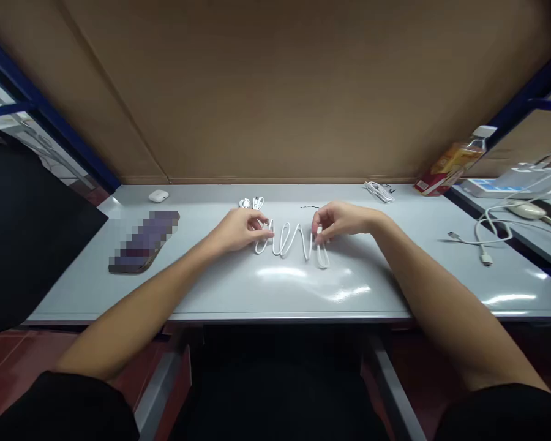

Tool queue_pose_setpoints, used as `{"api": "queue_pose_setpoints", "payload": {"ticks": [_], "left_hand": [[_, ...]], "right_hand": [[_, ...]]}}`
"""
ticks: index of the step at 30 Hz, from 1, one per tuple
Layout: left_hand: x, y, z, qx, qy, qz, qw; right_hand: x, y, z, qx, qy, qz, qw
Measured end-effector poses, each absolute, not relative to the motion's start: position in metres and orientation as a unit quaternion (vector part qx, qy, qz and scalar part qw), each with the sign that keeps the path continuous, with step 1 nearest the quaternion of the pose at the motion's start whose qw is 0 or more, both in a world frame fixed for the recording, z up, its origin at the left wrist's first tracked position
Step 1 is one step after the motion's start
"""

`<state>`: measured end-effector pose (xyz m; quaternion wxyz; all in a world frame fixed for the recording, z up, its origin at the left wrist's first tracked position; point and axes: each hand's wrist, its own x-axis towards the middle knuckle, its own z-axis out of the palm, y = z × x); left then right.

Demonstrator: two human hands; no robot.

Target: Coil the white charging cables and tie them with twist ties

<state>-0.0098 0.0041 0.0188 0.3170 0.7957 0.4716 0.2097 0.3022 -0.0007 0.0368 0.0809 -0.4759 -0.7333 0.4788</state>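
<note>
A thin white cable (294, 244) lies on the grey table (275, 288) in loose zigzag loops. My left hand (239, 229) pinches the cable's left end with curled fingers. My right hand (337, 220) pinches its right part, just above the last loop. Both hands rest low over the table's middle, about a hand's width apart.
A phone (143, 242) lies at the left, a small white earbud case (158, 196) behind it. Small coiled white cables (251, 203) and a bundled white cable (379, 191) sit at the back. A bottle (454, 160) leans at the right. Another loose white cable (484, 236) trails nearby. Cardboard walls stand behind.
</note>
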Motion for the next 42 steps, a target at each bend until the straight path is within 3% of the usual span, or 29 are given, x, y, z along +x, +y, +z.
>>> {"api": "queue_pose_setpoints", "payload": {"ticks": [4, 10, 14, 20, 25, 29, 37, 40, 42], "left_hand": [[0.005, -0.005, 0.005, 0.878, 0.393, 0.2, 0.184], [0.011, -0.027, 0.007, 0.892, 0.4, 0.136, 0.161], [0.013, -0.03, 0.004, 0.899, 0.395, 0.121, 0.143], [0.0, -0.009, 0.007, 0.878, 0.37, 0.183, 0.244], [-0.004, -0.007, 0.018, 0.764, 0.34, 0.155, 0.526], [0.007, -0.016, 0.017, 0.648, 0.342, 0.179, 0.657], [0.019, -0.024, 0.017, 0.468, 0.409, 0.278, 0.732], [0.014, -0.024, 0.018, 0.511, 0.389, 0.267, 0.719], [0.009, -0.025, 0.02, 0.617, 0.375, 0.225, 0.654]], "right_hand": [[0.265, -0.007, 0.022, -0.473, -0.766, 0.399, 0.174], [0.237, -0.013, 0.002, -0.48, -0.786, 0.268, 0.283], [0.235, -0.014, -0.003, -0.455, -0.811, 0.224, 0.293], [0.237, -0.024, 0.003, -0.387, -0.87, 0.112, 0.284], [0.224, -0.033, 0.0, -0.331, -0.885, 0.129, 0.303], [0.213, -0.038, -0.004, -0.375, -0.858, 0.133, 0.324], [0.199, -0.043, 0.002, -0.481, -0.855, -0.027, 0.191], [0.197, -0.042, 0.008, -0.515, -0.843, -0.043, 0.151], [0.198, -0.042, 0.011, -0.523, -0.839, -0.037, 0.147]]}}
